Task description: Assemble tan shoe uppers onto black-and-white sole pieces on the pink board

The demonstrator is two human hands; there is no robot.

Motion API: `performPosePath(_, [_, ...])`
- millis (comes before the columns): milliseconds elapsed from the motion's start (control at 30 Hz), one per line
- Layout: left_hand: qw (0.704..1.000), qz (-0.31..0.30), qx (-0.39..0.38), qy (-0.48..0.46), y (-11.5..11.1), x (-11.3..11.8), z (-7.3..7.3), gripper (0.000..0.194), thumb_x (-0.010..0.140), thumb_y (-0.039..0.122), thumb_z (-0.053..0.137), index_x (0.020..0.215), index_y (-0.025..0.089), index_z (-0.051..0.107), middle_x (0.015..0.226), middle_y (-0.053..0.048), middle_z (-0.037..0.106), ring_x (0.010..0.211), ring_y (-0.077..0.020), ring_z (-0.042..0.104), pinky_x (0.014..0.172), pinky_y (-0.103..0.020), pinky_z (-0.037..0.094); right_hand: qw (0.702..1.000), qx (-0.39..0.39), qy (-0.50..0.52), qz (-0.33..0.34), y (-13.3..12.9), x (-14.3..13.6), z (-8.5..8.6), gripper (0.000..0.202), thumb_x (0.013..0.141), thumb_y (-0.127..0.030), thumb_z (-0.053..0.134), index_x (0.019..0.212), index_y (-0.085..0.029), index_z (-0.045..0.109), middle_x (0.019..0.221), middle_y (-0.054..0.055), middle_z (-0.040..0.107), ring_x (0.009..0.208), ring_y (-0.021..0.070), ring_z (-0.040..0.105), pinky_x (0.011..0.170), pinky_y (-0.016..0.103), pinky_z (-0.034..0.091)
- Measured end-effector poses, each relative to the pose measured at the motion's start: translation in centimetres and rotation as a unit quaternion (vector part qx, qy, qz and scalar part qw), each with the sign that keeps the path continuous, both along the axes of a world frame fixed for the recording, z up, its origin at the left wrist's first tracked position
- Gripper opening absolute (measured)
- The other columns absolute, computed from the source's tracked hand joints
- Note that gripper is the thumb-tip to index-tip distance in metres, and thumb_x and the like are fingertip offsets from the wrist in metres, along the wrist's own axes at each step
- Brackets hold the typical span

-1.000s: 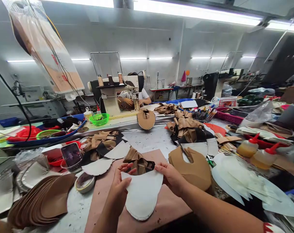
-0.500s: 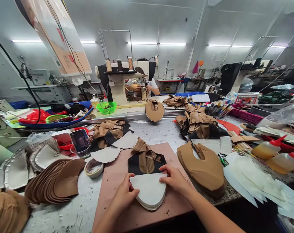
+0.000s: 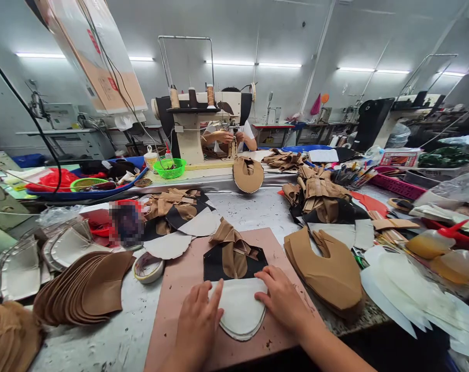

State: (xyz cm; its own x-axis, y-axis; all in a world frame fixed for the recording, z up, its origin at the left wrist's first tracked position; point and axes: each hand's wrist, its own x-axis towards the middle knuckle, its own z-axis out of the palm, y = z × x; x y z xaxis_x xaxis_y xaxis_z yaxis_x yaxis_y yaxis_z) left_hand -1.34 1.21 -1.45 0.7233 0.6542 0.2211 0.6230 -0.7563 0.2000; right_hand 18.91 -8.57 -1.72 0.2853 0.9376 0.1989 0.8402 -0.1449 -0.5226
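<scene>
In the head view, a stack of white rounded pieces lies on a pinkish board, its curved edge toward me. Their straight edge meets a black and tan sewn shoe upper. My left hand rests at the white piece's left side, fingers stretched out and apart, index pointing toward the upper. On the opposite side, my right hand touches the right edge with thumb and fingertips, which are spread apart. Neither hand grips anything.
Right of the pinkish board is a stack of tan cut pieces. A tape roll and fanned brown pieces lie left. Glue bottles stand far right. Across the table, a person works at a sewing machine.
My left hand has let go of its pinch on the white pieces and spread its fingers. My right fingers have shifted slightly along the right edge and opened out.
</scene>
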Motion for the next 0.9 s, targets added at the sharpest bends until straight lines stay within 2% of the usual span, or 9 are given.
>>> performPosePath(67, [0.989,-0.102,0.11,0.016,-0.2,-0.5,-1.4,0.051,0.074,0.003,0.044,0.119,0.025,0.055,0.123,-0.008,0.058,0.113,-0.0267,0.052,0.088,-0.038,0.043,0.994,0.049,-0.087,0.049,-0.4,-1.1,-0.8,0.034,0.08,-0.015,0.054,0.112,-0.022,0.059,0.119,0.01,0.059,0.11,0.0259,0.052,0.093,0.041,0.043])
performPosePath(133, [0.973,-0.165,0.155,0.038,0.0,-1.0,-2.7,0.054,0.073,0.002,0.041,0.12,0.024,0.055,0.125,-0.007,0.058,0.114,-0.0241,0.053,0.088,-0.035,0.045,0.984,0.045,-0.122,0.124,-0.7,-2.0,-1.7,0.041,0.084,-0.026,0.052,0.125,-0.022,0.051,0.131,0.01,0.052,0.12,0.0258,0.047,0.098,0.042,0.04])
performPosePath(267, [0.971,-0.174,0.135,0.089,0.8,-1.8,-3.7,0.061,0.077,0.007,0.041,0.134,0.03,0.04,0.132,-0.004,0.05,0.118,-0.0221,0.05,0.092,-0.036,0.044,0.976,-0.058,-0.09,0.19,-0.7,-3.1,-2.5,0.059,0.088,-0.043,0.044,0.14,-0.02,0.03,0.145,0.011,0.029,0.132,0.0301,0.028,0.105,0.05,0.028])
performPosePath(433, [0.975,-0.175,0.087,0.103,1.6,-1.7,-3.3,0.056,0.082,0.014,0.044,0.133,0.036,0.039,0.133,-0.004,0.048,0.118,-0.024,0.049,0.091,-0.04,0.044,0.974,-0.119,0.016,0.194,-0.2,-2.4,0.0,0.061,0.085,-0.046,0.049,0.14,-0.027,0.029,0.148,0.007,0.022,0.136,0.0288,0.019,0.109,0.054,0.012])
performPosePath(533, [0.978,-0.169,0.103,0.068,1.6,-1.6,-3.3,0.05,0.082,0.017,0.047,0.127,0.038,0.047,0.128,-0.002,0.054,0.113,-0.0237,0.054,0.086,-0.036,0.046,0.983,-0.117,0.055,0.127,-0.6,0.4,2.2,0.06,0.078,-0.035,0.059,0.133,-0.023,0.041,0.146,0.01,0.029,0.133,0.0245,0.028,0.108,0.042,0.023])
performPosePath(600, [0.976,-0.177,0.125,0.029,1.4,-1.7,-3.2,0.045,0.08,0.02,0.05,0.122,0.038,0.053,0.122,-0.002,0.06,0.108,-0.0234,0.057,0.082,-0.033,0.047,0.994,-0.107,0.024,0.009,-1.8,3.5,3.3,0.051,0.074,-0.025,0.061,0.123,-0.021,0.05,0.14,0.011,0.039,0.128,0.0252,0.036,0.103,0.04,0.029])
performPosePath(700, [0.968,-0.189,0.16,-0.03,0.8,-1.5,-2.5,0.032,0.078,0.025,0.054,0.107,0.035,0.062,0.108,-0.002,0.067,0.095,-0.0238,0.063,0.075,-0.033,0.049,0.979,-0.142,-0.043,-0.138,-4.7,8.5,3.8,0.033,0.064,-0.02,0.066,0.096,-0.018,0.06,0.114,0.012,0.055,0.109,0.0299,0.048,0.09,0.042,0.038])
performPosePath(800, [0.969,-0.159,0.169,-0.086,0.3,0.1,-1.0,0.02,0.078,0.025,0.053,0.093,0.03,0.064,0.099,-0.004,0.068,0.087,-0.0244,0.064,0.071,-0.035,0.05,0.973,-0.169,-0.023,-0.154,-7.1,11.9,3.5,0.022,0.058,-0.018,0.067,0.075,-0.018,0.053,0.093,0.007,0.055,0.09,0.0247,0.053,0.076,0.034,0.041])
performPosePath(900, [0.972,-0.152,0.143,-0.112,-0.6,3.5,1.3,0.017,0.08,0.023,0.051,0.092,0.026,0.063,0.101,-0.006,0.066,0.09,-0.0259,0.061,0.074,-0.039,0.049,0.978,-0.154,0.053,-0.13,-8.0,13.2,3.3,0.018,0.062,-0.018,0.062,0.07,-0.019,0.047,0.084,0.003,0.053,0.081,0.0189,0.052,0.07,0.027,0.04])
